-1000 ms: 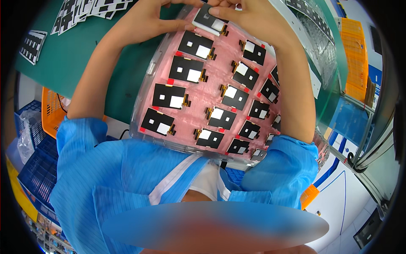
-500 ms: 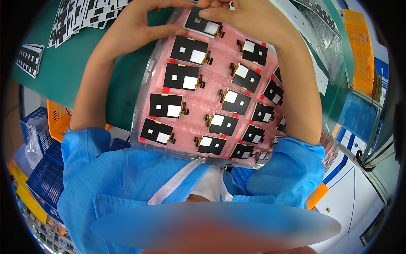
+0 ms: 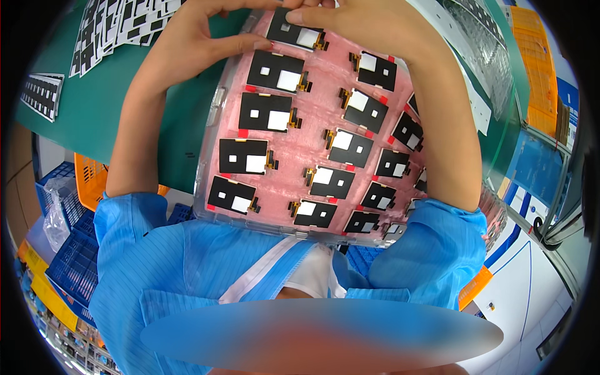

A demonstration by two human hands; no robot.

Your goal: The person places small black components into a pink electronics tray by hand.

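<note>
A clear plastic tray point(image 3: 214, 117) lined with pink foam point(image 3: 312, 94) lies before me, holding several flat black panels with white windows and small ribbon connectors. Both my hands are at the farthest panel point(image 3: 279, 31). My left hand point(image 3: 199, 39) has its thumb stretched toward the panel's near left corner, beside a red tab, with the fingers spread apart beyond its left side. My right hand point(image 3: 340, 24) is curled at the panel's far edge, thumb lying on its black face. Fingertips of both hands are partly cut off by the upper edge. Another panel point(image 3: 275, 70) lies just nearer.
Printed black-and-white sheets point(image 3: 125, 28) are piled at the far left of the green table point(image 3: 56, 134), with a smaller stack point(image 3: 42, 95) nearby. Clear plastic wrapping point(image 3: 478, 50) lies at the right. Blue crates point(image 3: 78, 253) and orange crates point(image 3: 90, 178) stand lower left.
The view has shifted slightly. My left fingers reach a little farther right along the far edge, and my right thumb stays on the same panel.
</note>
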